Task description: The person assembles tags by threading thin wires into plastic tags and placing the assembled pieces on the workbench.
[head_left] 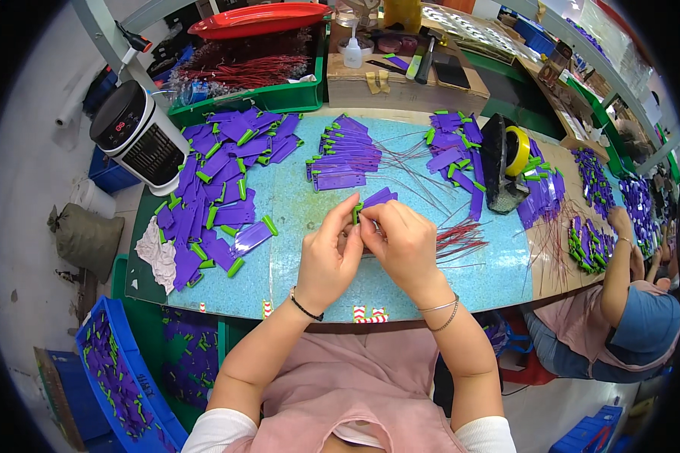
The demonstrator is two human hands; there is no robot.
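Both hands are meeting over the middle of the table (pixel 446 291), just above its near edge. The left hand (pixel 331 260) and the right hand (pixel 400 241) are each pinching closed on one purple strip (pixel 376 198), which is sticking out from the fingertips toward the far side; a small green cap (pixel 357 212) is sitting at the strip's left end, right at the left fingertips. The fingers are curling tightly, the two hands touching each other.

Left of the hands a wide pile of capped strips (pixel 219 196) is lying spread out. Farther off, a neat stack (pixel 344 158) is sitting at centre, and another heap (pixel 452 147) to its right. Red wires (pixel 461 240) are lying just right of the right hand. A yellow tape roll (pixel 517 147) is standing at far right. At the right edge another person's arm (pixel 619 257) is resting on the table.
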